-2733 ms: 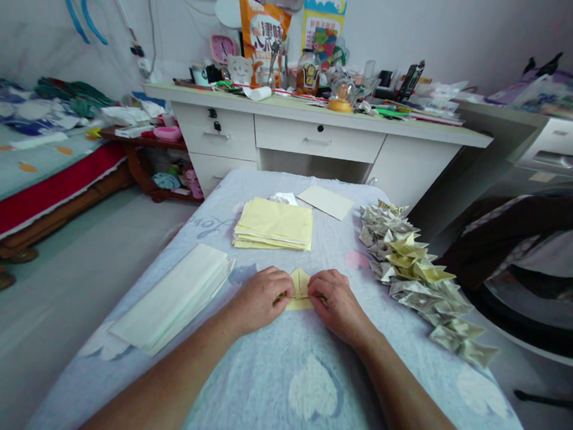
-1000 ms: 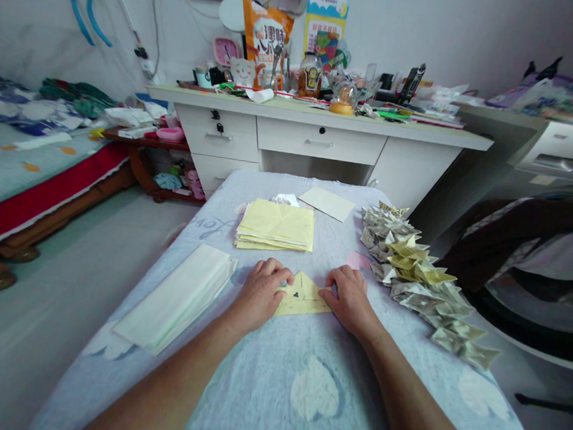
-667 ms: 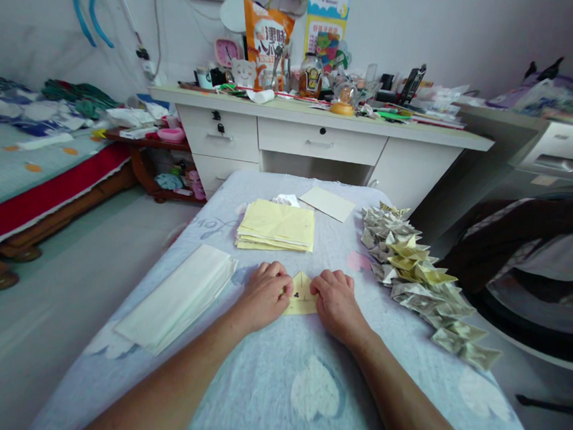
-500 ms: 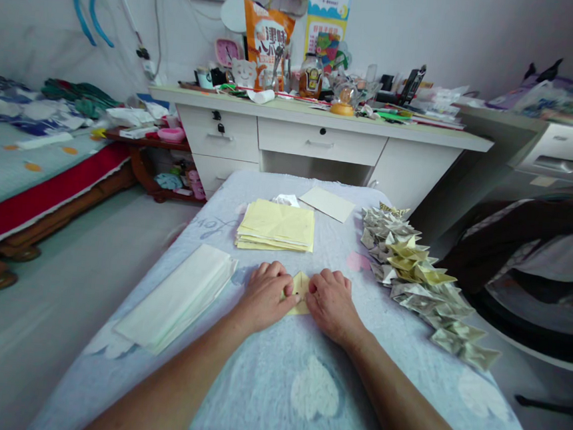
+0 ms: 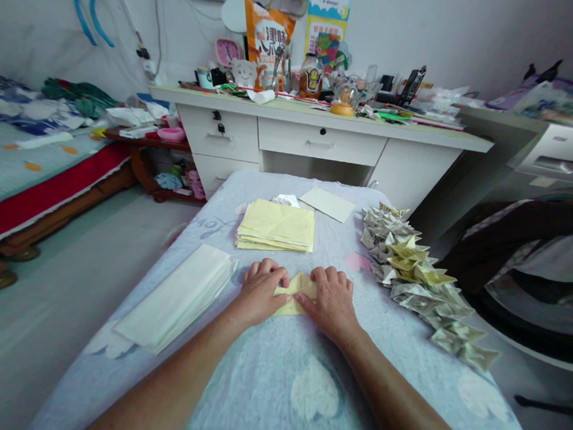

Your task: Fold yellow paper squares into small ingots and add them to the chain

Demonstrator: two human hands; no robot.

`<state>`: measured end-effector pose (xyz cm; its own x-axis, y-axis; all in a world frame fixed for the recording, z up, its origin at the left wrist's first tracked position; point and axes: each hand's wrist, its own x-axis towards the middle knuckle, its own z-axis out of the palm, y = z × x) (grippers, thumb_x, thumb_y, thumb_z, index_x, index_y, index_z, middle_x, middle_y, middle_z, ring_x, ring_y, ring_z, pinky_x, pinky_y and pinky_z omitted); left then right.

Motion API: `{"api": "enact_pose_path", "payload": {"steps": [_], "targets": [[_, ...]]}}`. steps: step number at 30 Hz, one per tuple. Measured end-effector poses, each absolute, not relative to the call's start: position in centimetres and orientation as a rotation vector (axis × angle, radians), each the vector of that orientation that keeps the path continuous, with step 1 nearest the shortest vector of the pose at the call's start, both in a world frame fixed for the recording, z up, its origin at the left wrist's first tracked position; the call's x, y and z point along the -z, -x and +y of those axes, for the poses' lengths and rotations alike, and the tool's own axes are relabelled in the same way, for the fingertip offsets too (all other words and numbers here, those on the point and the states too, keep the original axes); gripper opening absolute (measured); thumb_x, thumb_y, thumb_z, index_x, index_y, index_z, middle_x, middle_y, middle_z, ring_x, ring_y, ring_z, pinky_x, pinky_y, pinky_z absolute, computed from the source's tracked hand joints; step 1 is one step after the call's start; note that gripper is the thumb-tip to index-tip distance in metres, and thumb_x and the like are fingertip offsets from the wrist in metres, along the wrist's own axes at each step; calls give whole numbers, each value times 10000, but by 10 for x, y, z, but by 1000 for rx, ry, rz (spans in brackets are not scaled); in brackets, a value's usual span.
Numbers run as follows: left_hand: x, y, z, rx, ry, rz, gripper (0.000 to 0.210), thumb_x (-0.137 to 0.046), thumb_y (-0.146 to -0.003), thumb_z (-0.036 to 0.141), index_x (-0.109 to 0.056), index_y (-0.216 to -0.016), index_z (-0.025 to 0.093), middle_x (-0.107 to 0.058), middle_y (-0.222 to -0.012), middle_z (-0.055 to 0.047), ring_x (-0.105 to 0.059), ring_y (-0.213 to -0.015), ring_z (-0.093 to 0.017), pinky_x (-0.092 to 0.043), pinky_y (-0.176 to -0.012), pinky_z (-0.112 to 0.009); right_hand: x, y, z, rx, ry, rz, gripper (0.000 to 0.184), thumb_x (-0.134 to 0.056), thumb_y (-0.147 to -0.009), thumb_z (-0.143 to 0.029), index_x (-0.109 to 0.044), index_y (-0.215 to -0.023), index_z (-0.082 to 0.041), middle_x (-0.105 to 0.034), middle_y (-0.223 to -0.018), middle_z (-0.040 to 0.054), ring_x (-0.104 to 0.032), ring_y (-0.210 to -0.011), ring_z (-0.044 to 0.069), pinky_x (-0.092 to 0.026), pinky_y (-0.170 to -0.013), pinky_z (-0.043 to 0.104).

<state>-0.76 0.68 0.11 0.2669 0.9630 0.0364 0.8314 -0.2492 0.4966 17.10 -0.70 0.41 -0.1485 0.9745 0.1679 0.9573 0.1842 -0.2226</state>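
Note:
A small piece of folded yellow paper (image 5: 302, 284), with a pointed top, lies on the cloth-covered table. My left hand (image 5: 261, 294) pinches its left end, thumb on top and fingers curled behind. At the right end my right hand (image 5: 333, 303) grips the same paper, its thumb pressed on the middle fold. Just beyond my hands sits a stack of yellow paper sheets (image 5: 278, 224). To the left lies a pile of long white folded paper (image 5: 179, 296). On the right runs a row of folded silver and gold paper pieces (image 5: 414, 276).
A light card (image 5: 327, 204) and crumpled white paper (image 5: 286, 200) lie at the table's far end. Behind stands a cluttered white desk (image 5: 320, 141). A bed (image 5: 35, 159) is at the left, and a front-loading washing machine (image 5: 557, 158) at the right.
My hands have shifted slightly on the folded yellow paper. The right thumb now reaches inward, and more of the paper's lower strip shows between the hands.

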Motion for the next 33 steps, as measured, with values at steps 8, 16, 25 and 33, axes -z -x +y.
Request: {"api": "enact_pose_path", "payload": {"steps": [8,16,25,33], "targets": [[-4,18,9,-414,-2139,1583,186,-616,-711,265,-574,-892,275,-471,-1103,-1,-411,-1049,-222,-310,-929,-358,2,-193,0,-163,1893,-2089,566,-681,-689,-570,-521,-1137,-264,-517,-1122,83,-453,-1035,293,-313,-869,428],[-12,26,10,-343,-2093,1506,244,-560,-707,225,-572,-941,297,-464,-1145,4,-400,-1098,-219,-298,-982,-353,2,-215,3,-267,1884,-2099,536,-656,-722,-547,-521,-1174,-293,-491,-1201,86,-427,-1097,307,-305,-904,452],[-16,29,12,-318,-2095,1486,345,-542,-685,190,-581,-1007,308,-468,-1163,-7,-404,-1117,-231,-291,-1000,-371,-8,-232,4,-435,1850,-2155,455,-646,-760,-368,-532,-1199,-324,-475,-1233,71,-417,-1135,284,-312,-907,434],[-13,31,13,-325,-2147,1452,350,-526,-692,195,-573,-1021,304,-476,-1146,-5,-409,-1122,-226,-290,-1001,-374,-11,-235,5,-452,1705,-2172,247,-588,-819,-357,-598,-1041,-249,-525,-1136,60,-444,-1086,235,-328,-894,374]]}}
